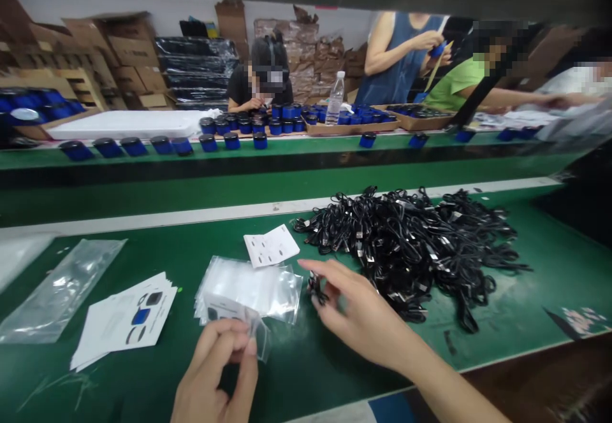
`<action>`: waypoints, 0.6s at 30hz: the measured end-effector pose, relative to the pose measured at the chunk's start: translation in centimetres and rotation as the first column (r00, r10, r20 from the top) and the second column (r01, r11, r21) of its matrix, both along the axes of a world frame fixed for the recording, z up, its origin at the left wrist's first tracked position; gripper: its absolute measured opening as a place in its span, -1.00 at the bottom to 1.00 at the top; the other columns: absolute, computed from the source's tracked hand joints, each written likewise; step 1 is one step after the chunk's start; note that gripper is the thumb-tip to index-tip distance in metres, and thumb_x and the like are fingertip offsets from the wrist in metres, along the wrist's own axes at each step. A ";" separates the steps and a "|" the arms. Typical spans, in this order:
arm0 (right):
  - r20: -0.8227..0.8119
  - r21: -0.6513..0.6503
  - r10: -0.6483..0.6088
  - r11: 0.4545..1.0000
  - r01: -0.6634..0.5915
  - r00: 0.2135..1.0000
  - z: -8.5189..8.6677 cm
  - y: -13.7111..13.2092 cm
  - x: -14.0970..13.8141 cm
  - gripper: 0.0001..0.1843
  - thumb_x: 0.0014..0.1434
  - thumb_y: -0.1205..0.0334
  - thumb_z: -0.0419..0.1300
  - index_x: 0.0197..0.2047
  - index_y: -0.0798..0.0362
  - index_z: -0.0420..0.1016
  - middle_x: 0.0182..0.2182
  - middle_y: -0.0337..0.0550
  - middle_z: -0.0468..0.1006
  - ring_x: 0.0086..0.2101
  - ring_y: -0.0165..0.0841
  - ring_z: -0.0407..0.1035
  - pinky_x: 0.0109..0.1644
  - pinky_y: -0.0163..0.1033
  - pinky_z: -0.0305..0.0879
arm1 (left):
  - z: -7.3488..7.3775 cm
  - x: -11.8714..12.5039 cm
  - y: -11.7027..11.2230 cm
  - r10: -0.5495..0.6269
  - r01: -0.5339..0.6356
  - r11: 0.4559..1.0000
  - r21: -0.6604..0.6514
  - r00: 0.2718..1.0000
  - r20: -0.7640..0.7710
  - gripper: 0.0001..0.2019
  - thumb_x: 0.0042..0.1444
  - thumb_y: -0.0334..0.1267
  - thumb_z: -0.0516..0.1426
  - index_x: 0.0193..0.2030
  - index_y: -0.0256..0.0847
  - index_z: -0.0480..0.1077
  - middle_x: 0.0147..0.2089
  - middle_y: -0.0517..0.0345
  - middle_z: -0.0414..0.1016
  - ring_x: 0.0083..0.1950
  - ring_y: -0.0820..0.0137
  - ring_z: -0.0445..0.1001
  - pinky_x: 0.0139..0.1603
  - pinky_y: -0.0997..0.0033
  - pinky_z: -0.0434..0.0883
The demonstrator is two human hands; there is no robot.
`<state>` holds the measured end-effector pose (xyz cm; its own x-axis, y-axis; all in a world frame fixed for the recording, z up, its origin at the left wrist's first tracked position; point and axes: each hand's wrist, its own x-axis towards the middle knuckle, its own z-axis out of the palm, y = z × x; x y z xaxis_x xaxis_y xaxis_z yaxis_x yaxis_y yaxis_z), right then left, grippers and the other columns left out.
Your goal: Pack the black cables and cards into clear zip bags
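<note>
My left hand (pixel 217 369) pinches the edge of a small clear plastic bag (pixel 261 334), in which a printed card seems to lie. Between the thumb and fingers of my right hand (pixel 356 311) is a small black cable (pixel 317 288), partly hidden by the fingers. A stack of clear plastic bags (pixel 262 289) lies on the green table just beyond my left hand. A folded instruction sheet (pixel 272 246) rests against its far edge. To the right of my right hand spreads a big heap of coiled black USB cables (pixel 406 238).
A pile of printed cards (pixel 127 318) and a large clear bag (pixel 60 292) lie on the left. Beyond a white strip, blue round containers with black lids (pixel 162 145) stand on a raised green ledge. A plastic bottle (pixel 335 99) and several people are behind it.
</note>
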<state>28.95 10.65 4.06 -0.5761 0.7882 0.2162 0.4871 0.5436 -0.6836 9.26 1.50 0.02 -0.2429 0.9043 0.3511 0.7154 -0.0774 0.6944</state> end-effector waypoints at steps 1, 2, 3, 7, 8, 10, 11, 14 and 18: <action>-0.279 -0.177 0.040 0.980 -0.092 0.960 -0.1 -1.0 -0.5 -0.51 0.16 0.44 0.06 0.15 -0.04 0.14 -0.25 -0.19 0.45 -0.39 -0.41 0.48 -0.29 -0.27 0.44 | 0.0 -0.1 0.0 -0.028 0.028 1.000 -0.003 1.000 -0.008 -0.80 0.17 -0.09 0.06 -0.38 -0.11 0.38 -0.21 0.14 0.41 -0.37 0.48 0.55 -0.61 0.71 0.39; -0.498 -0.310 0.015 0.931 -0.194 0.867 -0.3 -2.0 -1.0 -0.60 0.16 0.37 0.08 0.07 -0.04 0.16 -0.26 -0.21 0.46 -0.43 -0.43 0.47 -0.36 -0.31 0.44 | 0.1 -0.1 0.0 -0.039 0.039 0.999 -0.008 0.999 -0.006 -0.81 0.17 -0.10 0.06 -0.38 -0.10 0.38 -0.20 0.14 0.40 -0.37 0.49 0.56 -0.64 0.73 0.37; -0.619 -0.392 -0.052 0.885 -0.251 0.783 -0.7 -2.8 -1.7 -0.67 0.14 0.33 0.11 -0.03 -0.03 0.17 -0.27 -0.22 0.46 -0.45 -0.44 0.47 -0.39 -0.33 0.43 | 0.1 -0.1 -0.1 -0.029 0.029 1.000 -0.011 1.000 0.008 -0.81 0.17 -0.10 0.06 -0.38 -0.10 0.38 -0.19 0.15 0.39 -0.36 0.50 0.55 -0.64 0.74 0.37; -0.523 -0.404 -0.206 0.914 -0.028 0.827 -2.6 -4.3 -3.9 -0.88 0.08 0.28 0.19 -0.32 0.04 0.28 -0.52 -0.30 0.42 -0.52 -0.44 0.39 -0.47 -0.39 0.31 | 0.3 0.1 -0.2 0.102 -0.107 0.993 0.040 0.987 0.121 -0.82 0.16 -0.15 0.05 -0.40 -0.10 0.39 -0.08 0.16 0.35 -0.24 0.50 0.51 -0.35 0.68 0.47; -0.453 -0.331 -0.196 0.943 0.040 0.870 -3.0 -4.3 -4.1 -0.91 0.09 0.27 0.19 -0.37 0.05 0.32 -0.56 -0.31 0.39 -0.54 -0.43 0.36 -0.50 -0.40 0.27 | 0.5 0.2 -0.2 0.107 -0.117 0.991 0.062 0.983 0.148 -0.84 0.15 -0.17 0.07 -0.40 -0.10 0.39 -0.08 0.16 0.35 -0.18 0.48 0.50 -0.29 0.66 0.47; -0.359 -0.129 -0.133 0.987 0.092 0.924 -3.6 -4.2 -4.1 -0.90 0.14 0.26 0.17 -0.40 0.07 0.39 -0.55 -0.26 0.41 -0.53 -0.42 0.35 -0.49 -0.39 0.25 | 0.7 0.3 -0.3 0.112 -0.130 0.988 0.083 0.975 0.191 -0.85 0.14 -0.19 0.07 -0.41 -0.11 0.40 -0.06 0.15 0.37 -0.10 0.44 0.48 -0.23 0.63 0.48; -0.332 -0.004 -0.094 0.995 0.099 0.938 -3.8 -4.1 -4.1 -0.89 0.18 0.26 0.15 -0.37 0.08 0.43 -0.51 -0.22 0.45 -0.50 -0.41 0.37 -0.45 -0.38 0.27 | 0.8 0.4 -0.3 0.117 -0.135 0.988 0.077 0.972 0.204 -0.84 0.14 -0.19 0.07 -0.41 -0.11 0.40 -0.05 0.14 0.38 -0.07 0.43 0.48 -0.22 0.61 0.49; -0.256 0.352 -0.035 0.927 0.127 0.966 -4.1 -4.0 -4.1 -0.84 0.27 0.26 0.08 -0.24 0.09 0.47 -0.42 -0.13 0.52 -0.44 -0.37 0.41 -0.38 -0.35 0.30 | 0.9 0.5 -0.5 0.140 -0.150 0.988 0.044 0.973 0.182 -0.82 0.17 -0.18 0.05 -0.42 -0.09 0.39 0.03 0.16 0.43 0.00 0.40 0.49 -0.14 0.57 0.49; -0.183 0.558 -0.093 0.810 0.182 0.979 -4.6 -4.1 -4.6 -0.83 0.28 0.31 0.06 -0.18 0.11 0.47 -0.44 -0.12 0.54 -0.47 -0.35 0.41 -0.42 -0.32 0.30 | 0.5 0.5 -0.9 0.154 -0.158 0.986 0.054 0.986 0.070 -0.83 0.17 -0.14 0.05 -0.38 -0.07 0.40 0.09 0.16 0.49 0.02 0.34 0.52 -0.16 0.52 0.51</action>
